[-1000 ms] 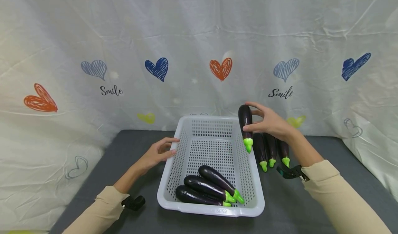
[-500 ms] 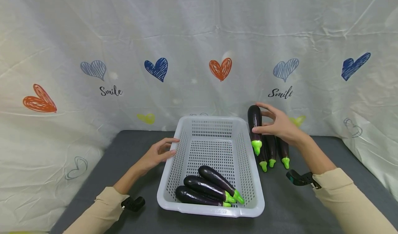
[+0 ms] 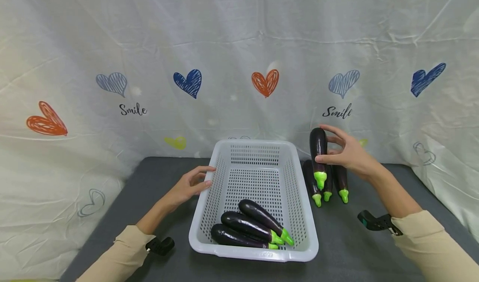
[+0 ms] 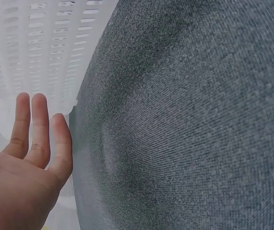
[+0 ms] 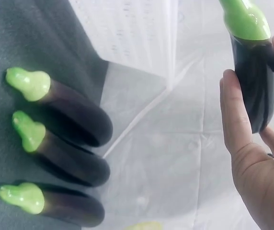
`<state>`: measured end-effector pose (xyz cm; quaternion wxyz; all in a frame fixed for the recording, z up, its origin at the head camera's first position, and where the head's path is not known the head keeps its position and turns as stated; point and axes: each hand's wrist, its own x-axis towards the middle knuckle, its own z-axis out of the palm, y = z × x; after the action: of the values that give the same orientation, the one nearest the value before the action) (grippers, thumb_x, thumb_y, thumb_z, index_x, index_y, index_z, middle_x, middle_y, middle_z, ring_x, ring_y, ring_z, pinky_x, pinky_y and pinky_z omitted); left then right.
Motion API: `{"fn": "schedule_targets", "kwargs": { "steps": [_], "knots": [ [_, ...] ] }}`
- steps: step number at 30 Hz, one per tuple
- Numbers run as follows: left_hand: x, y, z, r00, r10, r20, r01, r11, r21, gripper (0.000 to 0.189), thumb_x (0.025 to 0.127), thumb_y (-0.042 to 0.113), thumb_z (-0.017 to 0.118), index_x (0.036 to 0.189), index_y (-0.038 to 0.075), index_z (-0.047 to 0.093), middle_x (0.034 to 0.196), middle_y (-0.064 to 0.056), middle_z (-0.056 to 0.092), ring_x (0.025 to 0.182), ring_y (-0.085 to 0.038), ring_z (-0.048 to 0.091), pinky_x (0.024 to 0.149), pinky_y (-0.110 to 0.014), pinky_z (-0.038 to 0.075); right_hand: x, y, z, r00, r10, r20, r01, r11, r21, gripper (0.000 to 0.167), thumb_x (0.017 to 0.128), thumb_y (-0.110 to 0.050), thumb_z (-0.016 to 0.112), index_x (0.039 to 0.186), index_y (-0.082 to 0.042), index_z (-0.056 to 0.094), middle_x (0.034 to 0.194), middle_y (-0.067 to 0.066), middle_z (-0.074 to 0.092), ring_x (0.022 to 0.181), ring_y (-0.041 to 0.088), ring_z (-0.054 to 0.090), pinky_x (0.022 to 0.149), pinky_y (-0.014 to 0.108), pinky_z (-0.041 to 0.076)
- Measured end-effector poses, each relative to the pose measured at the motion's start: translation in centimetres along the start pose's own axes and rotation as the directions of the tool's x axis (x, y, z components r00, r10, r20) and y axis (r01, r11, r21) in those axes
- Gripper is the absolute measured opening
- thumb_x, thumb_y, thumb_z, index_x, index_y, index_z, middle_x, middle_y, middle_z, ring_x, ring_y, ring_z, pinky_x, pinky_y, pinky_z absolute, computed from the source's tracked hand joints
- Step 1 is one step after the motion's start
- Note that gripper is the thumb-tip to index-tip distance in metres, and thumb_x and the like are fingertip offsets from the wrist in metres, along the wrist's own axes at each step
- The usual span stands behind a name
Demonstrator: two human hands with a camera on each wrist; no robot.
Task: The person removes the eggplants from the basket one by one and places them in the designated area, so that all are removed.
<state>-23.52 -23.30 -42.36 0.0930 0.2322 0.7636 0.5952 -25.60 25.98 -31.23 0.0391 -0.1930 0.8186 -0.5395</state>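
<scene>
Up off the table, my right hand [image 3: 348,156] grips a dark purple eggplant [image 3: 318,147] with a bright green stem end pointing down. In the right wrist view the same eggplant [image 5: 253,79] sits between thumb and fingers. Below it in the head view lie three more eggplants [image 3: 341,180] side by side, partly covered by the held one. My left hand [image 3: 187,188] rests its fingertips at the left rim of a white perforated plastic basket [image 3: 215,157]. Its fingers [image 4: 40,124] look extended in the left wrist view. Several eggplants [image 3: 245,223] lie in the basket's near end.
A dark grey cloth [image 3: 164,174] covers the table under the basket. Behind the table hangs a pale curtain [image 3: 232,32] printed with hearts and the word Smile. The three loose eggplants lie close along the basket's right wall.
My right hand has moved to the right with the eggplant, from above the basket's right rim to over the loose eggplants. The left hand and basket stay put.
</scene>
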Motion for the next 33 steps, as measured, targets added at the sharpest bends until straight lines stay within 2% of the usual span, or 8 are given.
{"fn": "schedule_targets", "kwargs": {
  "steps": [6,14,16,19,23,28,30,33],
  "knots": [
    [0.0,0.2,0.0,1.000,0.008,0.001,-0.008,1.000,-0.002,0.047,0.105,0.015,0.060,0.150,0.011,0.047,0.134,-0.024,0.055,0.110,-0.037,0.061,0.085,-0.049,0.055,-0.7,0.4,-0.7,1.000,0.007,-0.016,-0.008,0.999,-0.035,0.090,0.093,-0.011,0.078,0.163,-0.021,0.024,0.158,0.023,0.027,0.124,0.047,0.054,0.093,0.043,0.050],
    [0.0,0.3,0.1,1.000,0.008,0.003,-0.008,1.000,-0.001,0.047,0.104,0.014,0.060,0.150,0.010,0.047,0.133,-0.024,0.055,0.110,-0.036,0.062,0.084,-0.049,0.055,-1.8,1.0,-1.6,0.999,0.010,-0.039,-0.013,0.997,-0.079,0.090,0.092,-0.012,0.078,0.163,-0.023,0.024,0.159,0.023,0.024,0.123,0.049,0.054,0.097,0.059,0.044],
    [0.0,0.3,0.1,1.000,0.008,0.002,-0.008,1.000,0.000,0.047,0.104,0.014,0.060,0.150,0.010,0.047,0.133,-0.024,0.055,0.110,-0.036,0.062,0.084,-0.049,0.055,-2.2,1.3,-1.9,0.999,0.013,-0.045,-0.017,0.996,-0.090,0.090,0.092,-0.012,0.078,0.163,-0.023,0.024,0.159,0.024,0.024,0.122,0.049,0.054,0.095,0.057,0.046],
    [0.0,0.3,0.1,1.000,0.013,0.003,-0.013,1.000,-0.003,0.047,0.104,0.014,0.060,0.150,0.010,0.047,0.132,-0.024,0.055,0.109,-0.036,0.062,0.084,-0.049,0.055,-2.6,1.8,-2.4,0.998,0.003,-0.060,-0.011,0.993,-0.118,0.090,0.092,-0.011,0.078,0.163,-0.023,0.024,0.158,0.025,0.026,0.120,0.050,0.055,0.090,0.042,0.052],
    [0.1,0.2,0.1,1.000,0.016,0.005,-0.016,1.000,-0.011,0.047,0.105,0.013,0.059,0.150,0.010,0.046,0.133,-0.025,0.055,0.109,-0.037,0.062,0.084,-0.049,0.055,-3.2,2.6,-3.0,0.997,-0.009,-0.080,-0.003,0.989,-0.148,0.090,0.092,-0.010,0.078,0.163,-0.021,0.024,0.157,0.027,0.028,0.116,0.048,0.058,0.082,0.025,0.051],
    [0.1,0.2,0.1,1.000,0.011,0.002,-0.011,1.000,-0.012,0.048,0.105,0.013,0.060,0.150,0.009,0.046,0.133,-0.025,0.055,0.110,-0.037,0.062,0.084,-0.049,0.055,-3.8,3.6,-3.8,0.995,0.021,-0.096,-0.036,0.986,-0.164,0.092,0.092,-0.010,0.078,0.164,-0.018,0.021,0.156,0.029,0.027,0.118,0.054,0.055,0.079,0.021,0.050],
    [0.0,0.3,0.2,1.000,0.011,0.001,-0.011,1.000,-0.010,0.048,0.104,0.013,0.060,0.150,0.009,0.046,0.134,-0.025,0.055,0.110,-0.037,0.062,0.084,-0.049,0.055,-4.0,4.1,-4.0,0.994,0.037,-0.101,-0.054,0.983,-0.175,0.093,0.092,-0.012,0.078,0.164,-0.018,0.020,0.157,0.029,0.026,0.119,0.055,0.054,0.082,0.026,0.051],
    [0.0,0.3,0.2,1.000,0.010,-0.001,-0.010,1.000,-0.009,0.048,0.104,0.013,0.060,0.150,0.009,0.046,0.134,-0.025,0.054,0.110,-0.037,0.061,0.084,-0.049,0.055,-4.4,4.7,-4.4,0.992,0.064,-0.106,-0.083,0.979,-0.188,0.093,0.093,-0.015,0.078,0.164,-0.018,0.018,0.156,0.031,0.026,0.122,0.056,0.051,0.091,0.047,0.051]
  ]
}}
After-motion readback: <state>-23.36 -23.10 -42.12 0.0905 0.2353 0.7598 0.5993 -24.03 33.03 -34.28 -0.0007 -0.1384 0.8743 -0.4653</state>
